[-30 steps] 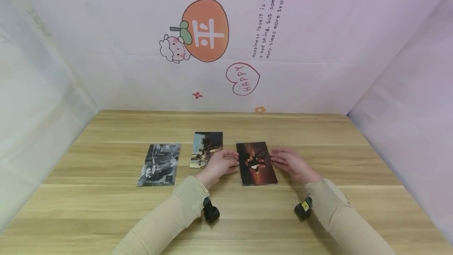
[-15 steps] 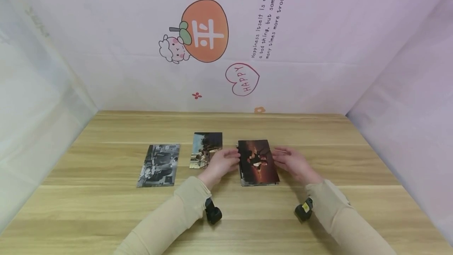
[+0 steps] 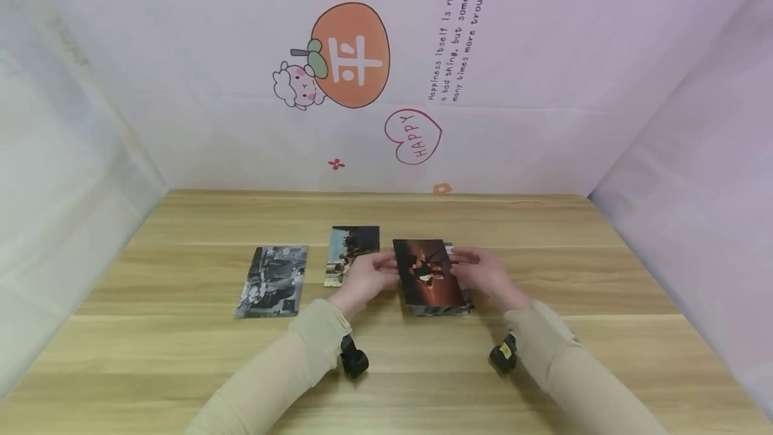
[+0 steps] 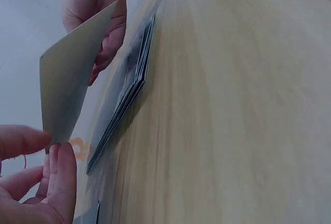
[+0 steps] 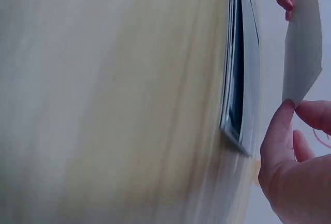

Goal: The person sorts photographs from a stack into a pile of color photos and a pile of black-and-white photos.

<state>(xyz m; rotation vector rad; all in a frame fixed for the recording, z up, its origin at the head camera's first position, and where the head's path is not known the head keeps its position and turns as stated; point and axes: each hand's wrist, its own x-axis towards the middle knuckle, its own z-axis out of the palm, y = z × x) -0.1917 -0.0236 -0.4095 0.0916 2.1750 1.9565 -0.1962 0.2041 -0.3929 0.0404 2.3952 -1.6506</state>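
Observation:
Both hands hold up a photo card (image 3: pixel 425 274) with a dark, reddish-orange picture. At its left edge, my left hand (image 3: pixel 362 280) pinches it between thumb and fingers. My right hand (image 3: pixel 486 279) pinches the opposite edge. The card's plain pale back (image 4: pixel 72 74) shows in the left wrist view, raised and apart from the pile. Under it a stack of photo cards (image 4: pixel 124 94) lies on the table, mostly covered by the held card in the head view. Its layered edges (image 5: pixel 232 79) show in the right wrist view.
A black-and-white photo (image 3: pixel 274 280) lies flat on the wooden table (image 3: pixel 423 381) at the left. Between it and the stack is a colour photo (image 3: pixel 350 250), partly hidden by my left hand. A printed cloth wall (image 3: pixel 513 139) stands at the back.
The top photo card has been lifted off the stack and shifted left, so the stack shows at its right and lower edges. Both hands have moved slightly left with it.

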